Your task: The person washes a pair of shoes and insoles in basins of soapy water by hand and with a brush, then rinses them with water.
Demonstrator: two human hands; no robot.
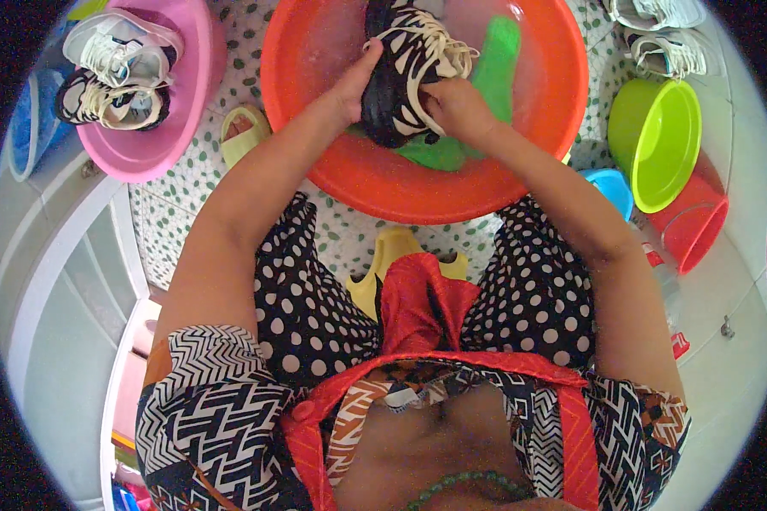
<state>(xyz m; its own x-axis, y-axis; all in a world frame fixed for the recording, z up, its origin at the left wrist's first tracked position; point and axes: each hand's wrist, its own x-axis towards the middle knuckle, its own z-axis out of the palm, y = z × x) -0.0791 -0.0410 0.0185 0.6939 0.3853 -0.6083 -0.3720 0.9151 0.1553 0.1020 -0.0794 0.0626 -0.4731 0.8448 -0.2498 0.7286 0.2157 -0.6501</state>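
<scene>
Left hand and right hand both grip a black-and-white sneaker over the orange basin

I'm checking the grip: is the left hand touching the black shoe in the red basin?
Touching. The head view shows the left hand pressed against the side of the black shoe, with no gap, over the red basin.
</scene>
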